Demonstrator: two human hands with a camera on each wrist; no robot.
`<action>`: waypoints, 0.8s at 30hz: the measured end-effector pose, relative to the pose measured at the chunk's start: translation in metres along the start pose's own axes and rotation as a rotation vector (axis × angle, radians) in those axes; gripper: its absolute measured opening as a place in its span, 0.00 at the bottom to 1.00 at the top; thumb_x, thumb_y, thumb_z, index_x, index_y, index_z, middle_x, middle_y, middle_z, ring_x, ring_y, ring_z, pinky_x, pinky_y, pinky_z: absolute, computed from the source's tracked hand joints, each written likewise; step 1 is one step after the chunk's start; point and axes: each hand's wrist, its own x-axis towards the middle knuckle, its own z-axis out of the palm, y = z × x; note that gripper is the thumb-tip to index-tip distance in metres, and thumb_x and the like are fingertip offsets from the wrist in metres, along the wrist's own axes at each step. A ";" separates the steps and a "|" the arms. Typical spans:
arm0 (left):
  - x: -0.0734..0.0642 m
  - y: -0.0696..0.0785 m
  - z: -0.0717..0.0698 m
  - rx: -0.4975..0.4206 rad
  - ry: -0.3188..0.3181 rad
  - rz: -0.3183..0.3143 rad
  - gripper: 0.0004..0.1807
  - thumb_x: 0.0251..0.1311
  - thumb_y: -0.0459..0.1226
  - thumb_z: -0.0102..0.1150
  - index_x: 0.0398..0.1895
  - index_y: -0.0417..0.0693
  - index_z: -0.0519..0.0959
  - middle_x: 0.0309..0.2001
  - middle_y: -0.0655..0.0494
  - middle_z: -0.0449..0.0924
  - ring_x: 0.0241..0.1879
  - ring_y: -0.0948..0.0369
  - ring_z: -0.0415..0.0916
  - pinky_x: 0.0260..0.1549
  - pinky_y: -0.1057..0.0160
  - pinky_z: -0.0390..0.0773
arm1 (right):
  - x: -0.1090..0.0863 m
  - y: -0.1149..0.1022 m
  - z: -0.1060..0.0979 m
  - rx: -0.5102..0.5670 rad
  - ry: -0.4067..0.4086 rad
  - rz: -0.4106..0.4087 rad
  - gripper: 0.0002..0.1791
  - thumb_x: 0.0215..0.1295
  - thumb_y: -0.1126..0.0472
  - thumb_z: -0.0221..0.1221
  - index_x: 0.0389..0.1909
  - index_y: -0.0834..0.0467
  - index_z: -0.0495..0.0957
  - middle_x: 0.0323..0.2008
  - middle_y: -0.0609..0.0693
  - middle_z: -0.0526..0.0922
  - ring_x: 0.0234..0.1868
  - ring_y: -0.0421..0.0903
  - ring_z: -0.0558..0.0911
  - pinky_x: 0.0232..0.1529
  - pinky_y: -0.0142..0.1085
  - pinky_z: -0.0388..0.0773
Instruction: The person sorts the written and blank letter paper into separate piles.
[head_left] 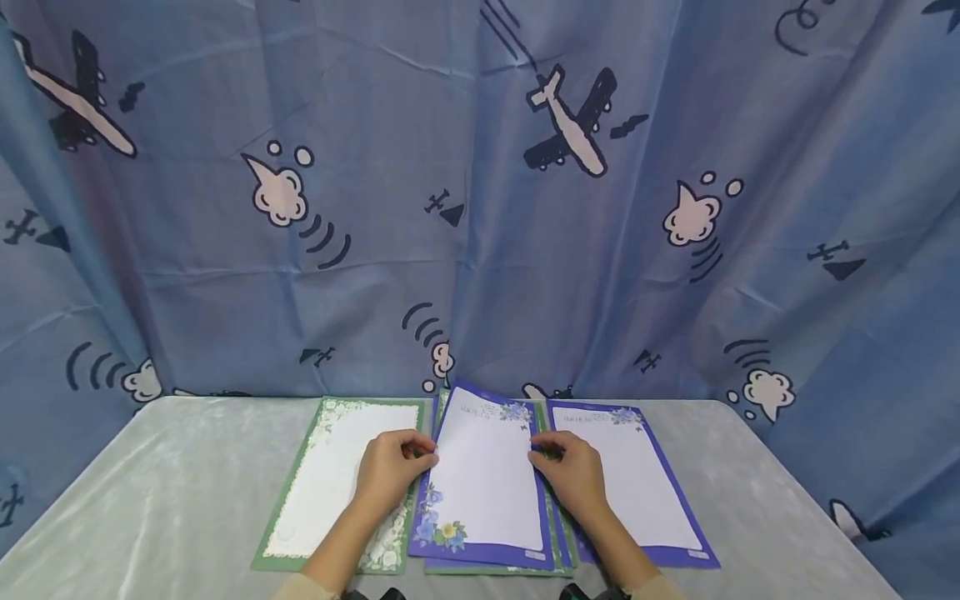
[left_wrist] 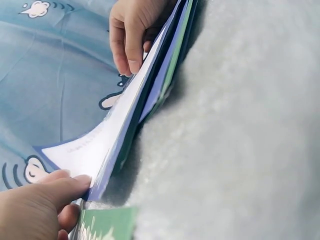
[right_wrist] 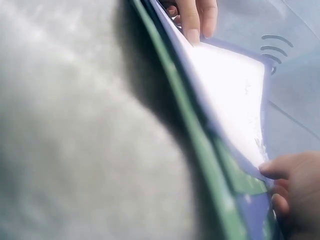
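Observation:
Both hands pinch the side edges of a purple-bordered sheet (head_left: 483, 475) with blue flowers in two corners. The left hand (head_left: 390, 471) grips its left edge, thumb on top. On the right edge, the right hand (head_left: 573, 475) pinches with thumb and fingers. The sheet is tilted and bowed over a stack of purple- and green-bordered sheets (head_left: 498, 571), whose edges fan out below it in the left wrist view. In the right wrist view, the green border (right_wrist: 210, 175) of a sheet underneath shows beside the held one.
A green-bordered sheet with white flowers (head_left: 337, 458) lies under the left forearm. Another purple-bordered sheet (head_left: 637, 483) lies to the right, partly beneath the right forearm. A pale fuzzy cloth (head_left: 172, 483) covers the table, and a blue curtain with airplanes (head_left: 375, 208) hangs behind.

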 end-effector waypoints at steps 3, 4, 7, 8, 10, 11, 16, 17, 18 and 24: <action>0.000 0.000 0.001 0.000 0.003 0.008 0.04 0.51 0.34 0.75 0.28 0.53 0.88 0.24 0.64 0.84 0.24 0.68 0.74 0.27 0.70 0.73 | 0.000 0.000 0.000 -0.007 0.008 -0.007 0.09 0.53 0.66 0.73 0.37 0.56 0.89 0.35 0.51 0.89 0.32 0.40 0.80 0.35 0.30 0.77; 0.001 -0.001 0.001 0.004 0.006 0.009 0.04 0.51 0.34 0.75 0.27 0.53 0.88 0.24 0.64 0.84 0.24 0.69 0.73 0.27 0.70 0.73 | 0.000 0.000 0.001 -0.009 0.012 -0.009 0.09 0.53 0.66 0.73 0.36 0.56 0.89 0.35 0.50 0.89 0.31 0.40 0.79 0.35 0.30 0.77; 0.001 -0.001 0.001 0.008 0.022 0.003 0.04 0.52 0.35 0.74 0.27 0.54 0.88 0.25 0.65 0.85 0.24 0.69 0.73 0.28 0.70 0.73 | 0.000 0.000 0.001 -0.014 0.017 -0.019 0.08 0.52 0.66 0.73 0.35 0.55 0.89 0.34 0.49 0.89 0.31 0.39 0.80 0.34 0.30 0.77; 0.001 -0.001 0.001 0.010 0.030 0.001 0.04 0.53 0.36 0.74 0.27 0.55 0.88 0.26 0.65 0.85 0.24 0.69 0.73 0.29 0.70 0.73 | 0.000 0.000 0.001 -0.019 0.017 -0.022 0.08 0.52 0.66 0.73 0.35 0.55 0.89 0.34 0.49 0.88 0.31 0.38 0.80 0.34 0.30 0.77; 0.000 -0.002 0.001 0.015 0.040 -0.008 0.03 0.54 0.38 0.74 0.27 0.56 0.88 0.27 0.66 0.86 0.25 0.69 0.74 0.29 0.69 0.73 | -0.001 0.000 0.002 -0.015 0.017 -0.018 0.08 0.52 0.66 0.73 0.34 0.54 0.89 0.33 0.48 0.88 0.30 0.38 0.80 0.34 0.30 0.77; 0.000 -0.003 0.001 0.014 0.043 -0.012 0.02 0.54 0.38 0.73 0.28 0.57 0.88 0.27 0.66 0.86 0.26 0.69 0.74 0.30 0.69 0.74 | -0.001 0.000 0.003 -0.015 0.015 -0.013 0.08 0.52 0.65 0.73 0.34 0.54 0.89 0.33 0.48 0.88 0.30 0.38 0.80 0.34 0.30 0.77; -0.001 -0.005 0.000 -0.006 0.046 -0.020 0.02 0.55 0.37 0.72 0.31 0.56 0.90 0.29 0.64 0.88 0.27 0.69 0.77 0.31 0.69 0.76 | -0.002 0.002 0.005 -0.029 0.008 0.014 0.08 0.54 0.63 0.73 0.36 0.53 0.89 0.34 0.47 0.89 0.33 0.39 0.82 0.36 0.30 0.78; -0.001 -0.006 0.000 -0.021 0.048 -0.021 0.03 0.55 0.36 0.72 0.30 0.56 0.90 0.29 0.63 0.89 0.28 0.69 0.77 0.31 0.69 0.76 | -0.002 0.003 0.006 -0.026 0.006 0.018 0.08 0.55 0.63 0.73 0.37 0.53 0.89 0.35 0.47 0.89 0.34 0.40 0.83 0.36 0.30 0.78; 0.000 -0.006 0.000 -0.041 0.050 -0.022 0.03 0.55 0.35 0.72 0.31 0.54 0.91 0.29 0.62 0.89 0.28 0.69 0.78 0.30 0.70 0.77 | -0.001 0.003 0.006 -0.022 0.005 0.021 0.08 0.56 0.63 0.72 0.38 0.54 0.89 0.35 0.48 0.89 0.35 0.41 0.84 0.36 0.30 0.78; 0.004 -0.002 0.001 -0.182 0.068 -0.053 0.03 0.56 0.33 0.71 0.33 0.48 0.91 0.31 0.56 0.90 0.30 0.66 0.80 0.31 0.71 0.78 | 0.001 0.001 0.004 -0.001 0.000 0.036 0.11 0.58 0.62 0.71 0.43 0.55 0.89 0.35 0.48 0.90 0.35 0.41 0.85 0.34 0.29 0.76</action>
